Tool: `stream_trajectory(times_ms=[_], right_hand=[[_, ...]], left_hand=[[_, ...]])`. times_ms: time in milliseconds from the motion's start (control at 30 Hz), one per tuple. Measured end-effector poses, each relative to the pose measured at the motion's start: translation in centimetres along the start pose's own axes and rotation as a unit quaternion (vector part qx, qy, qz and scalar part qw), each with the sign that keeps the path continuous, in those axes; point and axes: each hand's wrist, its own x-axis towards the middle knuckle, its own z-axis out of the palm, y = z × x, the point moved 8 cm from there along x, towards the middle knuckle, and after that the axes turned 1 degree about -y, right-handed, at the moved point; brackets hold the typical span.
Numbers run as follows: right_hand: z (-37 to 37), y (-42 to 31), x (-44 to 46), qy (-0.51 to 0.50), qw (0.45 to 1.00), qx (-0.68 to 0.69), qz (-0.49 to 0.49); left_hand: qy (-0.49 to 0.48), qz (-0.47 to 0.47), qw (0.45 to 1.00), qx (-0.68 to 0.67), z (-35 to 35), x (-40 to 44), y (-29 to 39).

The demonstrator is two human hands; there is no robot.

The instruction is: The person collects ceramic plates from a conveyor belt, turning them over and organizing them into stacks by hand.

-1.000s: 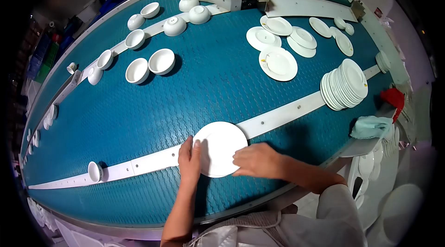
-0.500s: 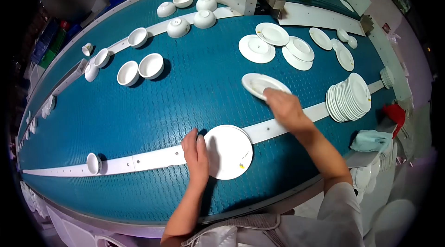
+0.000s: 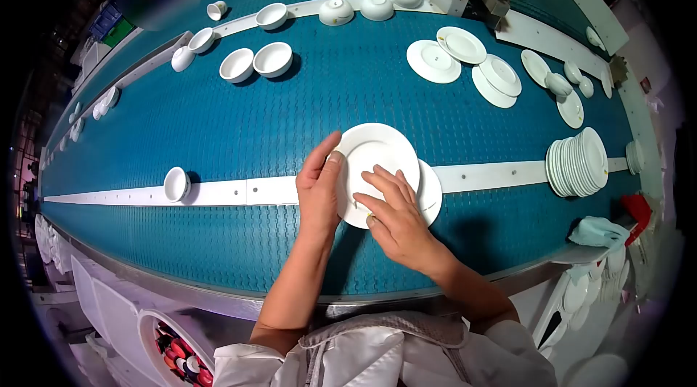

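My left hand (image 3: pixel 318 182) is closed on the left edge of a white plate (image 3: pixel 367 147), its thumb on the rim. The plate is raised and tilted with its face toward me. Across that face, my right hand (image 3: pixel 398 220) is spread, fingers apart and fingertips on or just over the surface. Partly hidden behind the raised plate, another white plate (image 3: pixel 433 194) shows at its lower right, over the white divider strip (image 3: pixel 479 176).
A teal belt (image 3: pixel 174 115) carries scattered white bowls (image 3: pixel 273 59) at upper left and loose plates (image 3: pixel 433 62) at upper right. A plate stack (image 3: pixel 577 163) leans at right. A light-green cloth (image 3: pixel 597 232) and a red cloth (image 3: pixel 637 217) lie at lower right.
My right hand has come from a tilted plate at upper right to the face of the raised plate. My left hand, earlier beside a flat plate, now grips a plate edge. The view has shifted.
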Motion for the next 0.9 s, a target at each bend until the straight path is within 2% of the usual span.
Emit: stream_trajectory(times_ms=[100,133,200,300,400,500,567,600,633,667,767,833,900], right_hand=[[-1.5,-1.3,0.3,0.010,1.000,-0.011,-0.004],[-2.1,-1.0,0.2,0.001,0.995,0.095,0.006],[-4.1,0.1,-0.7,-0.006,0.951,0.306,0.032],[-7.9,-1.0,-3.3,0.013,0.891,0.454,0.020],[-7.7,-3.3,-8.1,-0.100,0.865,0.466,0.155],[-5.9,-3.1,-13.3,-0.153,0.872,0.371,0.279],[-7.2,-1.5,-14.4,-0.075,0.873,0.349,0.332],[-8.0,0.1,-15.1,-0.034,0.879,0.323,0.350],[-9.2,1.4,-15.5,0.006,0.882,0.298,0.365],[-10.2,2.6,-14.7,0.046,0.895,0.275,0.348],[-14.2,8.2,-13.5,0.131,0.929,0.138,0.318],[-16.7,12.3,-10.4,0.155,0.968,-0.005,0.196],[-18.5,15.8,-6.0,0.190,0.971,-0.042,0.141]], left_hand=[[0.007,0.032,0.999,0.003,0.6,-0.9,1.6],[0.008,0.041,0.999,0.004,0.7,-1.1,2.0],[0.005,0.055,0.998,0.011,1.2,-1.2,2.9],[-0.006,0.045,0.999,0.008,2.3,-0.4,3.5],[-0.036,0.004,0.999,0.007,4.4,1.1,1.8],[-0.082,-0.045,0.996,0.012,7.7,3.3,-2.9],[-0.136,-0.072,0.988,0.015,10.7,4.5,-7.4],[-0.174,-0.045,0.977,0.111,12.0,5.0,-9.5],[-0.207,-0.015,0.956,0.206,13.2,5.5,-11.6],[-0.212,0.032,0.912,0.348,13.5,6.0,-12.3],[-0.179,0.298,0.822,0.452,12.7,3.9,-8.1],[-0.237,0.314,0.723,0.568,11.2,0.1,-6.5],[-0.309,0.257,0.640,0.655,9.2,-3.7,-7.0]])
